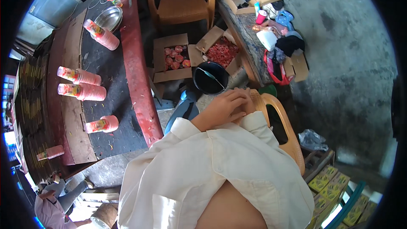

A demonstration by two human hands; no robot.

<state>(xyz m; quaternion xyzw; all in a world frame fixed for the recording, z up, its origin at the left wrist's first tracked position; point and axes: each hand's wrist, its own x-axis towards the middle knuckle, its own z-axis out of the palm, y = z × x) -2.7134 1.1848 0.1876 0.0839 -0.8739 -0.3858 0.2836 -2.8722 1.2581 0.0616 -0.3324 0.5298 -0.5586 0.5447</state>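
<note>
My left hand (221,107) lies across my right hand (249,105) in front of my body, its fingers stretched out and holding nothing. Partly covered by the left, my right hand has its fingers mostly hidden. Both arms wear cream sleeves. A brown plastic chair (285,121) has its armrest beside my right arm. Just beyond my hands stands a black bucket (203,85) with a pale stick across it. Past the bucket are an open carton of red-lidded cups (177,58) and a carton of small red packets (222,53).
At left, a dark table (110,65) with a red edge carries several stacks of pink cups (87,92) and a metal bowl (109,18). Another brown chair (181,4) stands ahead. A low bench (243,29) holds cloths and a box. Another person (53,205) is at lower left.
</note>
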